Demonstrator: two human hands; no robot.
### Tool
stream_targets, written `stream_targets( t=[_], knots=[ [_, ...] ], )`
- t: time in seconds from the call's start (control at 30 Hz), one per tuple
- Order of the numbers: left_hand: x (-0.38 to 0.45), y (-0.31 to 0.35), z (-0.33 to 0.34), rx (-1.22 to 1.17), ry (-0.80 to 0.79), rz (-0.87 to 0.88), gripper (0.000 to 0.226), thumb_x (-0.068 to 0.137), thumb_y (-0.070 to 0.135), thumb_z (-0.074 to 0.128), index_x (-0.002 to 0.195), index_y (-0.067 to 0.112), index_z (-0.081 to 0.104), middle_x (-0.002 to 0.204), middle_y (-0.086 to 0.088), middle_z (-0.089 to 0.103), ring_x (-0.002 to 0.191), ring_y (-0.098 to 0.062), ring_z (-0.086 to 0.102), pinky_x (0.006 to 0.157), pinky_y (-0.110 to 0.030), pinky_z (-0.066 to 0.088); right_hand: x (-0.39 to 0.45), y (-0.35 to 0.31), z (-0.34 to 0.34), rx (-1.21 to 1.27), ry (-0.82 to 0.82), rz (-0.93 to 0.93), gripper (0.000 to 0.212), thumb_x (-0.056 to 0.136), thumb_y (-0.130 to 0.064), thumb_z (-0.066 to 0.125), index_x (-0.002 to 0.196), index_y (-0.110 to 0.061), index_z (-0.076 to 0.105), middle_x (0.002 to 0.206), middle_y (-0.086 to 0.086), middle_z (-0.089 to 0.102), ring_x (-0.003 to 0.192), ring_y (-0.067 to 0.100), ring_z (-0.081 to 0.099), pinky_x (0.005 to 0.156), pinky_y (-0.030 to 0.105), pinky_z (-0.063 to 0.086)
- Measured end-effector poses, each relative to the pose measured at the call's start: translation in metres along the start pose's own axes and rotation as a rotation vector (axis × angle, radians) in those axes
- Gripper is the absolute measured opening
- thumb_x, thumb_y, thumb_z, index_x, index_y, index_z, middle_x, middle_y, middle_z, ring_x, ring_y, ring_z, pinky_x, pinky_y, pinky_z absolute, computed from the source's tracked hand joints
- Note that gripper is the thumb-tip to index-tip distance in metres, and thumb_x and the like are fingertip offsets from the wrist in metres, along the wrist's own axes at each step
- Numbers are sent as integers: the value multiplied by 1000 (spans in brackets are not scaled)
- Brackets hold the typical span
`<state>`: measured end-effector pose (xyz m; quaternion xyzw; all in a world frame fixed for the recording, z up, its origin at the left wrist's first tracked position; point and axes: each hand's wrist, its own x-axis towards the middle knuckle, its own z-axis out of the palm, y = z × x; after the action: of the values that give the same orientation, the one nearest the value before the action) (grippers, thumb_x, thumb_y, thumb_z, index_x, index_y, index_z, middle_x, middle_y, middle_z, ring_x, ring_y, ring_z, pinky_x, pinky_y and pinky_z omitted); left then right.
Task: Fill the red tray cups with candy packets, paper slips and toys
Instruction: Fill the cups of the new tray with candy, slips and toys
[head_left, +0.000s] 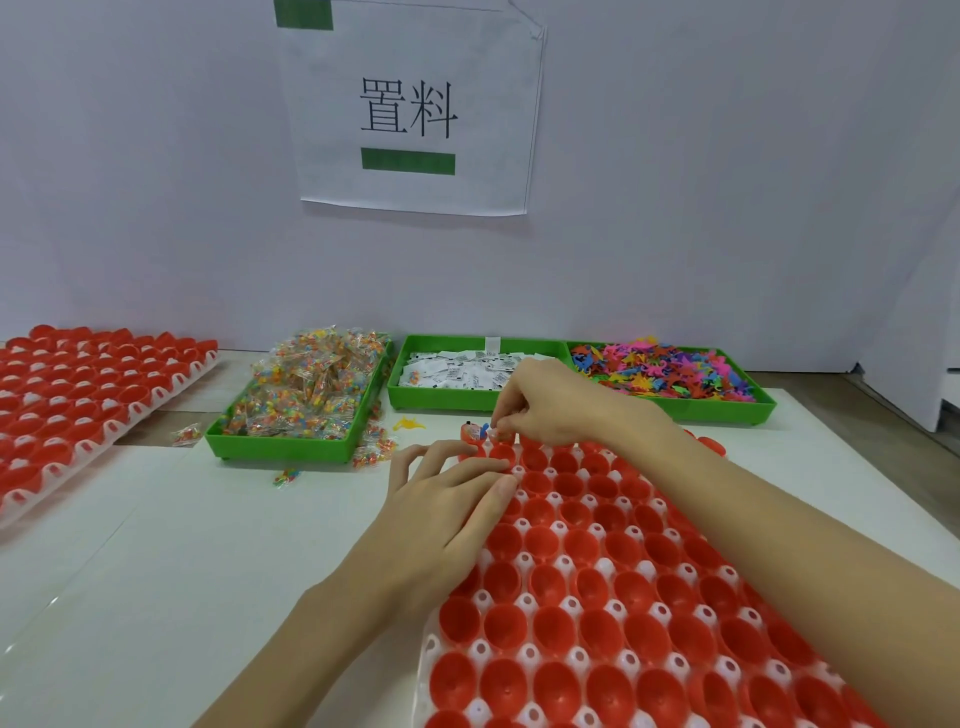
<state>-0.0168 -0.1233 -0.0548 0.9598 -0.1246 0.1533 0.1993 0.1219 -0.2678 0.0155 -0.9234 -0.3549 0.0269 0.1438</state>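
Observation:
A white tray of red cups (597, 597) lies in front of me, most cups bare. Its far-left corner cup (474, 432) holds small items, one of them blue. My right hand (540, 402) hovers over the far row, fingertips pinched on a small white paper slip above the second cup. My left hand (447, 499) rests on the tray's left edge, fingers spread, holding nothing. Behind stand green bins: candy packets (306, 384), paper slips (457, 371), and colourful plastic toys (665, 371).
A second tray of red cups (78, 400) sits at far left. Loose candy packets (374, 452) and a yellow toy (408, 423) lie on the white table surface (182, 545) near the bins. A wall with a paper sign (410, 109) closes the back.

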Motion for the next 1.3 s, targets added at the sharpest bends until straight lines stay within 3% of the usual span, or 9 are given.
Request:
stream_targets(
  t=[0.13,0.3,0.47,0.7,0.87,1.0,1.07,1.17,1.3],
  knots=[
    [0,-1,1,3,-7,2,72,100,63,0,135,47,61,140,36,50,140,12,18,117,-24,-2,-2,-1,-5,4,4,-13,15,94,-14,71,106,-13,80,100,0,79,90,10,72,86,25,57],
    [0,-3,2,5,-10,5,71,101,62,0,135,46,61,141,35,50,140,13,17,116,-21,-5,-1,-1,-3,18,59,-13,6,88,-8,76,91,-10,79,88,2,77,81,9,71,71,14,55],
    [-1,-3,2,10,-18,8,72,100,62,0,136,46,60,142,35,50,140,12,21,119,-28,0,-1,-2,5,10,72,6,5,86,-5,76,86,-10,77,87,2,76,83,12,70,81,28,60],
    [0,-2,2,-15,-8,16,76,99,64,0,137,43,62,145,34,50,142,13,21,120,-33,4,-9,9,-4,61,111,13,17,95,-27,71,99,-14,80,96,-3,76,87,6,68,86,27,59],
    [0,-3,4,-188,18,3,81,96,73,0,132,43,66,144,36,49,142,17,24,118,-24,2,-32,23,-20,234,185,97,22,98,-37,64,104,-21,78,94,-6,76,88,5,70,87,30,57],
    [1,-6,-2,-337,96,-13,59,106,53,18,121,40,73,131,42,57,138,12,38,115,-21,10,-69,38,-33,457,267,128,19,100,-33,63,101,-22,78,87,-6,78,83,5,73,69,23,58],
    [3,-11,-7,-357,206,-23,58,106,52,22,113,36,77,116,36,67,125,9,51,108,-19,22,-93,48,-33,577,323,143,18,101,-30,62,100,-23,78,87,-6,79,81,4,73,59,16,53],
    [6,-28,-22,-214,442,-67,41,105,39,42,103,19,78,99,15,73,98,-10,64,89,-29,41,-126,66,-30,739,404,177,20,101,-29,60,101,-25,80,92,-2,79,87,11,74,69,22,56],
    [4,-72,-35,218,539,-236,28,96,18,57,110,0,73,110,-18,69,104,-42,61,91,-52,46,-158,84,-17,958,492,254,24,101,-29,57,100,-23,81,94,9,77,89,20,72,74,30,53]
  ],
)
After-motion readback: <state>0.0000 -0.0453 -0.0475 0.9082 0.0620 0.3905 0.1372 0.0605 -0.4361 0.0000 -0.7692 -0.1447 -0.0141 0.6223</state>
